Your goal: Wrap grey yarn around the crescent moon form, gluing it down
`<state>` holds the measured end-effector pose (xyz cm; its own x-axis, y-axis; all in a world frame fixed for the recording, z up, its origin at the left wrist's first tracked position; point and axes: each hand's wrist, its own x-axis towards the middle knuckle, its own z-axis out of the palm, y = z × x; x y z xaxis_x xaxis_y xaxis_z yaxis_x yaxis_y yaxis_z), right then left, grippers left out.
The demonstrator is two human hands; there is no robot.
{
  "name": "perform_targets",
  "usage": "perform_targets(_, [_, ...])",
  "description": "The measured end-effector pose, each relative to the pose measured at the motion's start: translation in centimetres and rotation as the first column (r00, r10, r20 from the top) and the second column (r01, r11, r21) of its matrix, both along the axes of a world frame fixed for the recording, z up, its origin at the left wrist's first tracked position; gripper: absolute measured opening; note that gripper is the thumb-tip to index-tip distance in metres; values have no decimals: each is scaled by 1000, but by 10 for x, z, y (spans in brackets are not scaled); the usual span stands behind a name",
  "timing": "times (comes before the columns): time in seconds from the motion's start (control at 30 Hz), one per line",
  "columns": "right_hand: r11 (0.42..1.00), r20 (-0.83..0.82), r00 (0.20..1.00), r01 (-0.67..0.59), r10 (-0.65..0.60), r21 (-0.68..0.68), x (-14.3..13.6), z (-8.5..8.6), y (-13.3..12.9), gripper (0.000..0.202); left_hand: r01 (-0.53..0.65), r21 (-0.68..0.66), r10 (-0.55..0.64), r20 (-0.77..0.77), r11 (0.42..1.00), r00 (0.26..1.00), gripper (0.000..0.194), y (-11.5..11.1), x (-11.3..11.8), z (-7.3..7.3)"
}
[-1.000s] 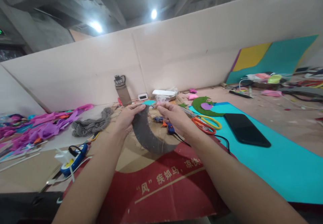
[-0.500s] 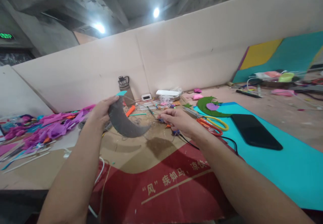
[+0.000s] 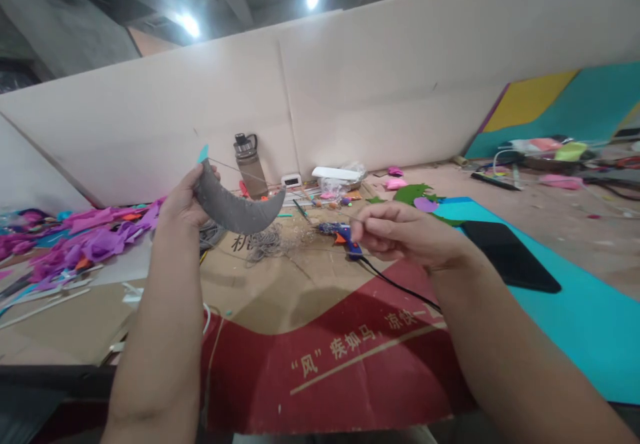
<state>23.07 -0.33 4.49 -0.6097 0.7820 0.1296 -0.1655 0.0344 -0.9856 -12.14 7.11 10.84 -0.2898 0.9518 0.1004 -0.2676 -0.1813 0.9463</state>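
Observation:
My left hand (image 3: 186,199) is closed on the upper end of a grey crescent (image 3: 240,212), raised above the cardboard. A small turquoise piece (image 3: 203,153) sticks up at the crescent's upper tip. From near that tip a thin grey string (image 3: 240,169) stretches right toward my right hand (image 3: 393,231), whose thumb and fingers are pinched on it. Just left of my right hand, a blue glue gun (image 3: 343,234) with an orange trigger lies on the cardboard. Below the crescent is a loose tangle of grey yarn (image 3: 265,244).
Red-and-brown cardboard (image 3: 350,377) covers the table in front of me. Purple and pink scraps (image 3: 100,237) heap at left. At right lie a black phone (image 3: 510,257), a turquoise sheet (image 3: 590,337) and green cut-outs (image 3: 413,194). A bottle (image 3: 250,167) stands by the white partition.
My left hand has moved left and up, turning the crescent. My right hand has moved right, drawing the string out between the hands. The glue gun and yarn tangle now show.

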Motion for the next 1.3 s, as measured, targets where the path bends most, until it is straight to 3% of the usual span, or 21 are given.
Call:
perform_targets(0.1, [999, -158, 987, -3, 10, 45, 10, -2, -14, 26, 1, 45, -11, 232, 999, 973, 10, 0, 8, -3])
perform_targets(0.2, [996, -257, 963, -78, 85, 39, 14, 0, -31, 22, -16, 15, 11, 298, 1000, 954, 12, -3, 15, -6])
perform_targets(0.27, [985, -128, 977, -169, 170, 21, 12, 4, -40, 26, -7, -13, 10, 262, 1000, 965, 13, -6, 19, -11])
perform_targets(0.33, [923, 227, 909, -376, 350, 80, 6, 7, -43, 28, 56, -40, -49, 170, 998, 984, 12, -9, 21, -18])
perform_targets(0.37, [903, 396, 861, -403, 320, 146, 3, 7, -42, 30, 75, -59, -68, 123, 995, 990, 11, -11, 21, -22])
perform_targets(0.43, [907, 619, 779, -327, 100, 264, -4, 3, -36, 34, 169, -54, -169, -10, 984, 985, 7, -15, 23, -30])
perform_targets(0.53, [889, 656, 660, 39, -366, 456, -11, -15, -18, 44, 272, -108, -285, -130, 956, 950, 15, -20, 30, -39])
perform_targets(0.6, [794, 641, 483, 239, -597, 559, -16, -33, -1, 39, 328, -119, -345, -179, 937, 921, 22, -21, 37, -42])
perform_targets(0.67, [784, 705, 344, 278, -620, 554, -22, -50, 17, 34, 372, -160, -400, -222, 915, 889, 25, -22, 45, -46])
perform_targets(0.73, [818, 777, 271, 288, -568, 498, -29, -65, 34, 36, 393, -184, -430, -252, 901, 867, 26, -20, 52, -51])
perform_targets(0.8, [794, 787, 204, 349, -583, 498, -34, -78, 47, 33, 376, -188, -418, -314, 907, 852, 24, -18, 57, -56])
perform_targets(0.93, [786, 784, 228, 417, -577, 457, -33, -91, 62, 16, 330, -179, -371, -312, 927, 875, 24, -12, 61, -65])
perform_targets(1.13, [752, 685, 410, 580, -602, 313, -24, -86, 54, 14, 404, -201, -446, -260, 893, 856, 25, -4, 56, -75])
perform_targets(1.23, [696, 480, 540, 678, -691, 238, -26, -73, 42, 17, 422, -212, -466, -252, 882, 848, 24, -3, 56, -77])
perform_targets(1.3, [672, 216, 639, 728, -738, 139, -28, -63, 33, 21, 410, -212, -455, -249, 887, 855, 23, -2, 57, -78])
